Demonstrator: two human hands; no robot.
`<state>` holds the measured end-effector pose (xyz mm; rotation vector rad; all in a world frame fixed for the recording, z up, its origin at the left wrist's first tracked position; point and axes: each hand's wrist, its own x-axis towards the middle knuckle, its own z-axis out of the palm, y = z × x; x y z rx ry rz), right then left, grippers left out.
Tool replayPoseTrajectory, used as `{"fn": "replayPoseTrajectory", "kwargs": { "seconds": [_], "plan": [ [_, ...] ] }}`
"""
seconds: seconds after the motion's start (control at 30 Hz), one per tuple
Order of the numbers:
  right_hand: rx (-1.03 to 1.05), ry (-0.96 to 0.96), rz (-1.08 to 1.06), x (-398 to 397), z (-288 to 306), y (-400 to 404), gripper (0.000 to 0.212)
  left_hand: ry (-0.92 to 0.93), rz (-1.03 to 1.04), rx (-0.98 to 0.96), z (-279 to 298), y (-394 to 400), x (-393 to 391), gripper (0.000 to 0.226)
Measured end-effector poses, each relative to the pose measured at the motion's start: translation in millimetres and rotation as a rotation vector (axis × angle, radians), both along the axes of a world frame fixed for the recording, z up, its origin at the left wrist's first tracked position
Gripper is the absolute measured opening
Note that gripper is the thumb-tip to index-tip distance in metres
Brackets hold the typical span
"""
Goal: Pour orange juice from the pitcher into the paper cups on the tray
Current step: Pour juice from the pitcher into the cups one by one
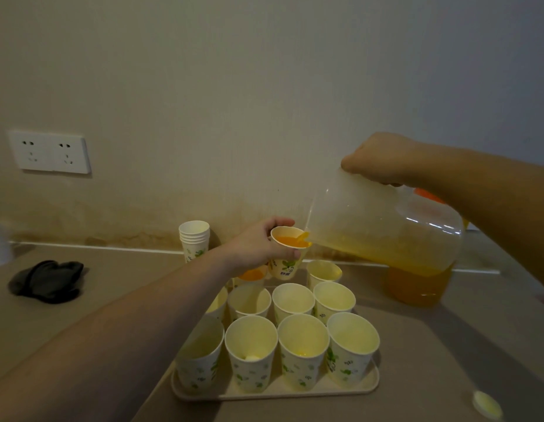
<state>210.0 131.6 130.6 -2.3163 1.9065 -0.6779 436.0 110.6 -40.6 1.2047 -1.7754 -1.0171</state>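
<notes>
My right hand grips the handle of a clear plastic pitcher, tilted to the left with orange juice pooled along its lower side. Juice runs from its spout into a paper cup with a green leaf print, which my left hand holds raised above the far end of the tray. That cup is nearly full. The beige tray carries several more paper cups; one at the far left, partly behind my hand, holds juice.
A stack of spare cups stands by the wall behind the tray. A second container of orange juice sits behind the pitcher. A black glove lies at left, a white lid at front right. A wall socket is upper left.
</notes>
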Motion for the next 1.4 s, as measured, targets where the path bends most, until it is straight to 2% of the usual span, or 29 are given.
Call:
{"fn": "replayPoseTrajectory", "kwargs": {
  "seconds": [0.37,0.7,1.4],
  "plan": [
    [0.109,-0.355,-0.034,-27,-13,-10,0.026,0.023,0.082,-0.009,3,-1,1,0.070],
    [0.161,-0.514,-0.044,-48,-24,-14,0.026,-0.006,0.102,-0.005,7,0,-3,0.070],
    [0.179,-0.603,-0.036,-63,-41,-20,0.030,-0.216,0.094,0.054,1,-3,-17,0.075]
  ]
}}
